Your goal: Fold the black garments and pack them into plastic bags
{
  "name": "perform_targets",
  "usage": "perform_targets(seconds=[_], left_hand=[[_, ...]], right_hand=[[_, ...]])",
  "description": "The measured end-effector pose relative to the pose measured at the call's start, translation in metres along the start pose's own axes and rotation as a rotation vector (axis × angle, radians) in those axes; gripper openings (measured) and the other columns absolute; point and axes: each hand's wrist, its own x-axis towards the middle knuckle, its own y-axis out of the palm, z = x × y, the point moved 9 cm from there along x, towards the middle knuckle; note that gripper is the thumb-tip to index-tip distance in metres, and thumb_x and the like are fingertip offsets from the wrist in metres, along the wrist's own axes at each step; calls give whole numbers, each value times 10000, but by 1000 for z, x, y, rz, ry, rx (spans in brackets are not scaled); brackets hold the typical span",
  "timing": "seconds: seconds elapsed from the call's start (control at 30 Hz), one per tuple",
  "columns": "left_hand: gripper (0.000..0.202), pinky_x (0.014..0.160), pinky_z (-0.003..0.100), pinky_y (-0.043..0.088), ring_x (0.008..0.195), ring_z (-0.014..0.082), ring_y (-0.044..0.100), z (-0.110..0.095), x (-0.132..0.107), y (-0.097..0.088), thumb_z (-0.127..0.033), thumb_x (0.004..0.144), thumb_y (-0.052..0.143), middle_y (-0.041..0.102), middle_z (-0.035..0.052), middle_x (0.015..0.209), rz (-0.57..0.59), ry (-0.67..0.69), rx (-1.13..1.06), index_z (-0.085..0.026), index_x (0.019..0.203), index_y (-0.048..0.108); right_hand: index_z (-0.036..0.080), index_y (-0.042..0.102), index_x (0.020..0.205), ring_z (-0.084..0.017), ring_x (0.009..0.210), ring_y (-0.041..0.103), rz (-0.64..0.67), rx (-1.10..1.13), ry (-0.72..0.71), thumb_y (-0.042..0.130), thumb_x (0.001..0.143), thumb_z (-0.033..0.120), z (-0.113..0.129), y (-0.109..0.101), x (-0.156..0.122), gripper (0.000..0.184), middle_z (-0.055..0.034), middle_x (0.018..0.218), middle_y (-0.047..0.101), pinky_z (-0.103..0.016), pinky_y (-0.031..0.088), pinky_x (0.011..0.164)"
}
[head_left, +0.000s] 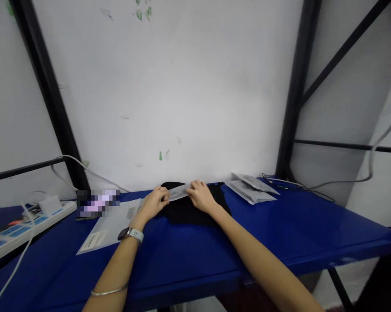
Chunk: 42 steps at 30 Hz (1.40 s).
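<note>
A folded black cloth garment point(189, 211) lies on the blue table point(189, 255). A narrow grey-white strip of packaging point(178, 192) lies across its top. My left hand point(153, 203) grips the strip's left end, and my right hand point(201, 196) presses on its right end and the black cloth. Under my left wrist lies a flat pale mailer point(109, 226) with a white label. A watch point(130, 235) and a thin metal bangle point(109, 291) sit on my left arm.
Two grey packets point(251, 190) lie on the table to the right of the garment, near a white wall. Dark metal frame posts stand at both sides. A pixelated object point(98, 203) lies at the table's back left, next to a white power strip point(26, 229). Cables run along the back.
</note>
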Motion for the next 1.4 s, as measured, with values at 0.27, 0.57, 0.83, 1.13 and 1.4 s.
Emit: perform_targets(seconds=[0.27,0.57,0.83,1.13,1.4], left_hand=[[157,742,280,387,867,183,537,13,-5,-6,-60,776,477,600,21,860,-24,-48,162,-209,744,513],[420,961,376,330,1155,233,532,0,-6,6,-65,805,494,624,63,1231,-28,-24,174,-251,1171,583],[384,997,395,341,1210,233,509,-15,-1,6,-174,910,415,605,60,1277,-97,58,170,-272,1250,563],[448,1056,457,349,1369,287,316,7,-3,-4,-201,879,446,403,91,1468,-280,-123,291,-213,1324,499],[401,1046,521,317,1315,302,400,23,-12,49,-372,917,405,517,105,1375,223,-225,165,-223,1247,577]], right_hand=[[188,612,949,-224,968,473,21,60,229,448,878,113,-66,0,-14,194,-100,1036,547,-330,374,830],[202,578,1014,-205,1064,508,97,492,-143,617,847,291,28,-9,3,193,-61,1135,584,-328,395,908],[350,442,1371,-191,1175,533,194,352,19,407,826,38,13,4,-1,629,11,1348,543,-312,421,937],[235,502,1355,-209,1197,502,-384,131,586,345,688,-7,-136,-88,-40,727,-30,1323,555,-322,380,1013],[254,513,1350,-322,1298,385,58,-178,897,385,806,75,-222,-45,-107,586,-134,1370,489,-530,279,1043]])
